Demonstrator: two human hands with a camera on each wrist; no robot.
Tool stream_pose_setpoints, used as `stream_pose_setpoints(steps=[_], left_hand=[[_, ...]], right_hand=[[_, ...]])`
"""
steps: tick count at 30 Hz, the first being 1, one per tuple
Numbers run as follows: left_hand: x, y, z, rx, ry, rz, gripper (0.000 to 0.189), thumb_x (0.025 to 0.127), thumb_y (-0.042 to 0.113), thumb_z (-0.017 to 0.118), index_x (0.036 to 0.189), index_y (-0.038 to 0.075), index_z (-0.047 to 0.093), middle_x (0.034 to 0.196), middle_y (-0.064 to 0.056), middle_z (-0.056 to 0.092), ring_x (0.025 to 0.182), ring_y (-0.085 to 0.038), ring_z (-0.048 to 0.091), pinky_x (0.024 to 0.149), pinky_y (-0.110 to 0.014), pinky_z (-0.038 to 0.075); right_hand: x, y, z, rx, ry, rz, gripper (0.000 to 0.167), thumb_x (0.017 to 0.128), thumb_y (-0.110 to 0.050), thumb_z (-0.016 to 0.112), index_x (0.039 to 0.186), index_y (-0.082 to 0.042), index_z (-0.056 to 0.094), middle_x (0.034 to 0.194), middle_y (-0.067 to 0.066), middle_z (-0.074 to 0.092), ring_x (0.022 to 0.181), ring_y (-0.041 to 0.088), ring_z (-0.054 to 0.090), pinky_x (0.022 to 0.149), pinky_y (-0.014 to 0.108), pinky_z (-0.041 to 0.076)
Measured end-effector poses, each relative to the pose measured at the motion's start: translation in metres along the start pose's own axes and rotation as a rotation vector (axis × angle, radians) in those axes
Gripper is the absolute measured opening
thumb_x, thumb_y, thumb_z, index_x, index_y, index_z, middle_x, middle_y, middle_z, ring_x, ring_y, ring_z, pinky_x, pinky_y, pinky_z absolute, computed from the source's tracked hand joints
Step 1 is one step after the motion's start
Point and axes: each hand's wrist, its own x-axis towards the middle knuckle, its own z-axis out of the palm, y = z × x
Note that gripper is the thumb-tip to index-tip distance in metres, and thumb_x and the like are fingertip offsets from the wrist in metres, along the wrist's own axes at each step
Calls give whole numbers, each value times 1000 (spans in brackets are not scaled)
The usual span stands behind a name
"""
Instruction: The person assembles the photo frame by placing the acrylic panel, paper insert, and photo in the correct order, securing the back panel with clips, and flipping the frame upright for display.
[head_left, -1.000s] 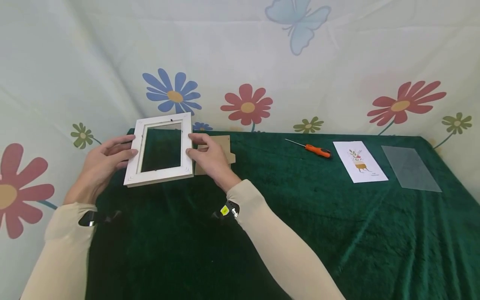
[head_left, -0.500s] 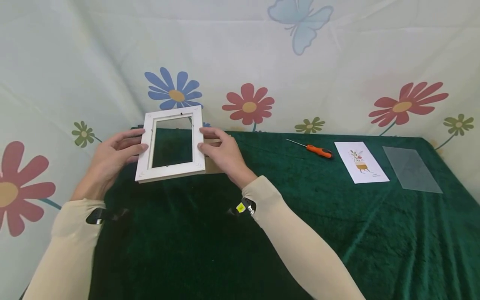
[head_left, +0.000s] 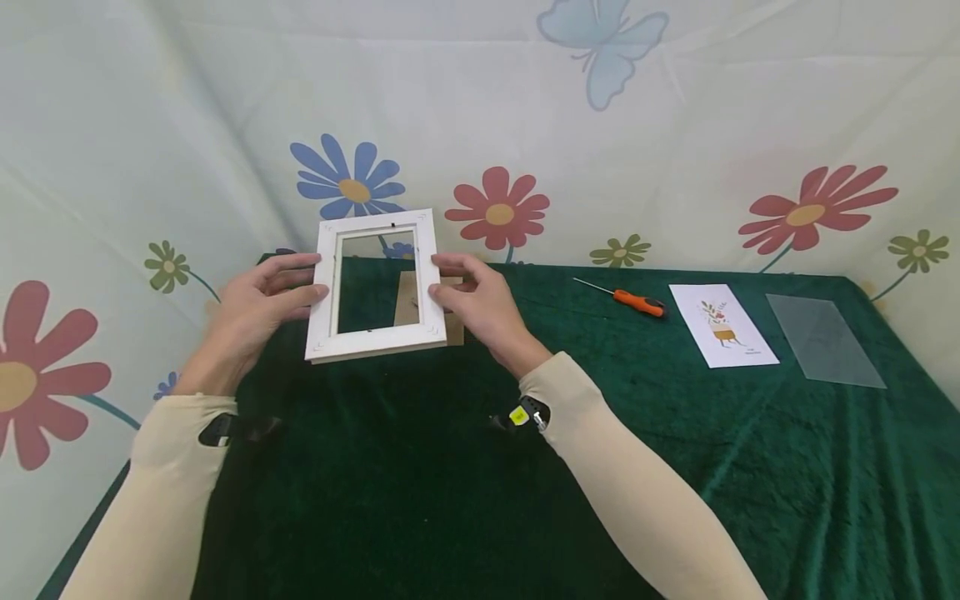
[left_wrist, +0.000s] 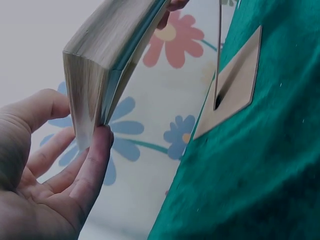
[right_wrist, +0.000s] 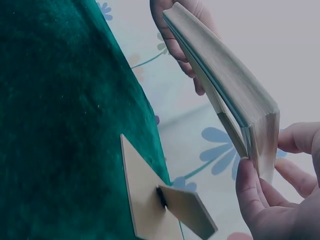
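Observation:
A white picture frame with an open middle is held up, tilted, over the back left of the green table. My left hand grips its left side and my right hand its right side, fingers and thumb at the edges. Both wrist views show the thick side of the frame between fingertips. Beneath and behind it lies a brown backing board, partly seen through the opening. In the right wrist view a stand leg sticks up from that board.
Right of the frame lies an orange-handled screwdriver. Beyond it are a white print with a plant drawing and a clear sheet near the table's right edge. A flowered curtain hangs behind the green cloth.
Both hands have carried the picture frame to the right and slightly up, over the backing board. The screwdriver, print and clear sheet stay where they were.

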Motion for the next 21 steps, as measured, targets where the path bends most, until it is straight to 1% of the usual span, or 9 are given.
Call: stream_pose_setpoints(steps=[3, 5, 7, 11, 18, 21], left_hand=[[0, 3, 7, -5, -4, 22, 70, 97, 45, 77, 157, 19, 52, 156, -10, 54, 130, -29, 58, 109, -52, 50], [1, 5, 13, -14, -10, 29, 69, 98, 43, 77, 157, 18, 52, 156, -10, 54, 130, -29, 58, 109, -52, 51], [1, 7, 18, -20, -12, 31, 69, 97, 43, 77, 156, 18, 53, 155, -10, 55, 130, -29, 58, 109, -52, 50], [3, 10, 32, -28, -8, 39, 68, 96, 42, 78, 155, 19, 54, 154, -9, 56, 129, -30, 59, 109, -53, 50], [5, 13, 53, -53, -10, 94, 61, 98, 38, 78, 151, 17, 58, 148, -8, 60, 124, -27, 63, 102, -46, 56], [6, 16, 62, -61, -19, 109, 60, 98, 36, 78, 152, 17, 57, 148, -9, 61, 123, -27, 64, 102, -45, 56]], right_hand=[[-1, 3, -7, 2, 1, 3, 47, 102, -20, 71, 148, -15, 59, 142, 9, 58, 112, 24, 65, 100, 50, 57], [-3, 5, -12, -2, 6, 5, 46, 103, -20, 71, 147, -15, 60, 141, 7, 58, 113, 25, 65, 100, 51, 56], [-4, 7, -17, -5, 12, 5, 46, 103, -20, 71, 147, -14, 60, 142, 7, 58, 114, 26, 64, 101, 52, 56], [-7, 11, -26, -24, 31, 24, 46, 102, -20, 72, 147, -15, 60, 143, 6, 58, 115, 26, 64, 102, 48, 55], [-13, 15, -43, -58, 67, 56, 46, 102, -23, 72, 146, -16, 60, 144, 5, 58, 116, 25, 64, 102, 44, 55], [-16, 16, -51, -60, 75, 66, 47, 102, -23, 71, 147, -16, 60, 145, 5, 57, 117, 26, 63, 105, 48, 53]])
